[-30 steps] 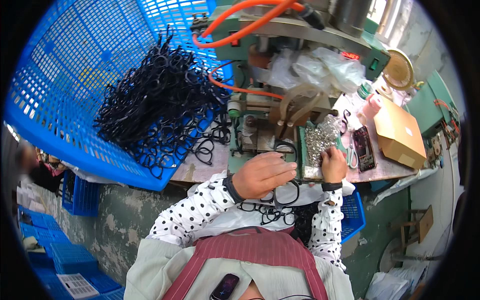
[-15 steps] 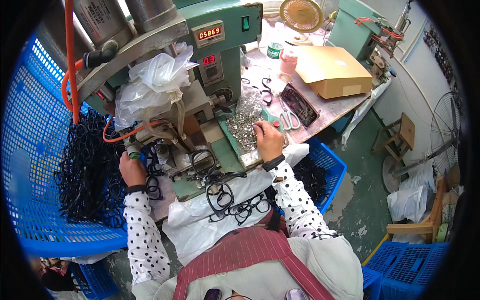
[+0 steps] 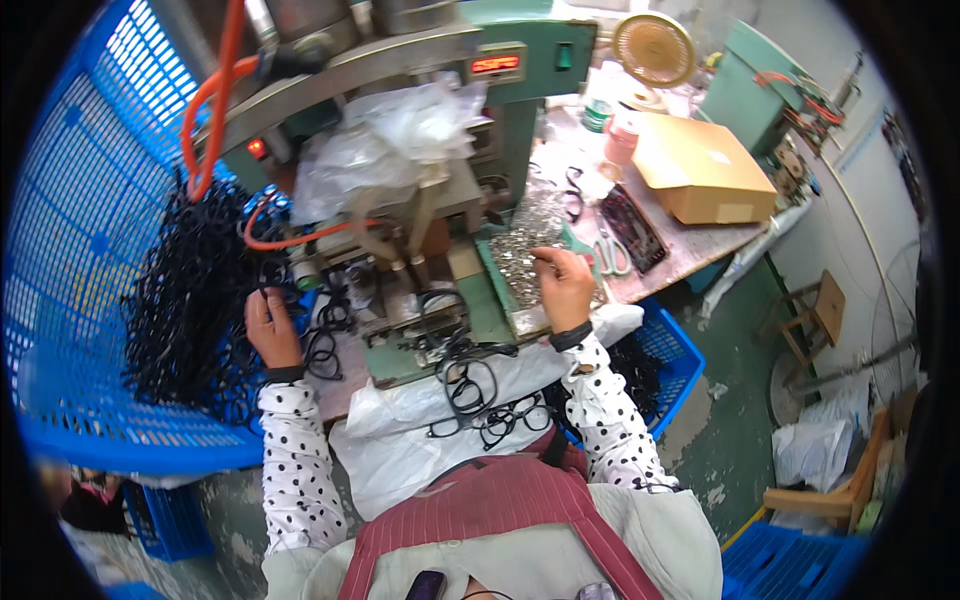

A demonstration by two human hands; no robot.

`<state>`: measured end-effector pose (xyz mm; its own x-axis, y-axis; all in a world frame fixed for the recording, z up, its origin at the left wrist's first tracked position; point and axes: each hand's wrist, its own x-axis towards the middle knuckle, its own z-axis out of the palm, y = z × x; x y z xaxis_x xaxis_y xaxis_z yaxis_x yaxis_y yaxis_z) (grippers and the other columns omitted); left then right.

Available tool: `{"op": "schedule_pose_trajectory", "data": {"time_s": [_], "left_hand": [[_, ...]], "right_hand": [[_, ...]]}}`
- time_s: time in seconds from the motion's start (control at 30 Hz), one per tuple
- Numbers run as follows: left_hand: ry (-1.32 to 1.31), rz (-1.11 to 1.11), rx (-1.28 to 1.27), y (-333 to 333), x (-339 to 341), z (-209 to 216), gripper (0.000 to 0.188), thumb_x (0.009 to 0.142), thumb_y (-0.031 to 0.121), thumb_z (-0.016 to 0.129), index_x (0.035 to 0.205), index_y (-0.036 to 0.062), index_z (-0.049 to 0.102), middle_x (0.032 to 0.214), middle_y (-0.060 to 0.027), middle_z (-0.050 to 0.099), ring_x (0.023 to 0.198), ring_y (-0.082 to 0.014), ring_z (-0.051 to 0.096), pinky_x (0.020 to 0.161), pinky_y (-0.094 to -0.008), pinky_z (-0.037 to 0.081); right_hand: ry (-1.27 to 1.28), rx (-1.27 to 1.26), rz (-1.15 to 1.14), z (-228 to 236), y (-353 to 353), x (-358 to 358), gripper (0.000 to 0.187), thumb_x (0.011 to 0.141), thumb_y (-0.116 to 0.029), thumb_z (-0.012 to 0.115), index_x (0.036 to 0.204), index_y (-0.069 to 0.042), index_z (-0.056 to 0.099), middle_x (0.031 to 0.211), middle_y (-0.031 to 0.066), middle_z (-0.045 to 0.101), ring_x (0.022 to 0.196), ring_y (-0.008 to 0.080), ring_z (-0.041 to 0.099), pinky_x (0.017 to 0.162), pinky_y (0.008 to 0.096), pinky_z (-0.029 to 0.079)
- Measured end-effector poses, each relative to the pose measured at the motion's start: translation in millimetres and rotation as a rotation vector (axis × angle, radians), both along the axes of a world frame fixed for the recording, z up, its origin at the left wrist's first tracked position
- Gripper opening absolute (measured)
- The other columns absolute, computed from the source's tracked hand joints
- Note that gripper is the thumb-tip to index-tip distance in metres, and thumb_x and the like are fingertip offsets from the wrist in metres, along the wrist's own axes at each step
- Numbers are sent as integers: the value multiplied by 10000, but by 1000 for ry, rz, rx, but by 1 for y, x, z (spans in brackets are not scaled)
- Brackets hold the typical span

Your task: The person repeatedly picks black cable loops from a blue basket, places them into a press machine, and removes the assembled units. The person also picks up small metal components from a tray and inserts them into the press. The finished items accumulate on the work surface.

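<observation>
My left hand [image 3: 272,330] is at the right edge of a tangled pile of black glasses frames [image 3: 190,310], its fingers stretched toward the pile and slightly apart. Over a tray heaped with small shiny metal parts [image 3: 522,258], my right hand [image 3: 566,288] has thumb and forefinger pinched together; whatever lies between them is too small to make out. Between the hands, a black glasses frame [image 3: 467,385] rests at the front of the green press [image 3: 540,85]. More black frames [image 3: 514,420] lie on the white plastic sheet [image 3: 385,435] before me.
A big blue basket [image 3: 60,390] holds the pile on the left. An orange hose [image 3: 190,140] hangs from the press. Scissors [image 3: 612,255], a phone [image 3: 634,228] and a cardboard box [image 3: 705,170] lie at the right. Below stands another blue basket [image 3: 680,370].
My left hand has left the green-ended knob on the press and now reaches to the pile of frames. My right hand stays at the metal parts. The view has shifted.
</observation>
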<state>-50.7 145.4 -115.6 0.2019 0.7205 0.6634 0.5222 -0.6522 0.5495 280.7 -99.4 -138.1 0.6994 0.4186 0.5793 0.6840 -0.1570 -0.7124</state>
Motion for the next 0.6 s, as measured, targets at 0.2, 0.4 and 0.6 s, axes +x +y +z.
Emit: {"op": "schedule_pose_trajectory", "data": {"time_s": [0.2,0.4,0.6], "left_hand": [[-55,-409,369,-115,51,55,369,687,-82,656,1026,64,651,937,-61,651,824,-266,608,824,-408,444],[86,-745,491,-157,90,70,437,750,81,727,1172,68,615,1023,-47,673,859,-227,646,878,-432,463],[68,-801,534,-156,93,55,399,760,151,733,1143,82,640,1002,-28,667,823,-187,622,842,-384,490]], "right_hand": [[485,203,431,55,14,-40,171,801,9,683,963,-17,733,841,47,709,694,81,583,645,226,467],[534,247,508,83,15,-68,126,792,15,699,916,4,715,831,33,691,715,84,583,669,223,468],[628,222,569,91,19,-80,201,761,39,721,956,24,675,843,45,693,692,66,578,627,202,470]]}}
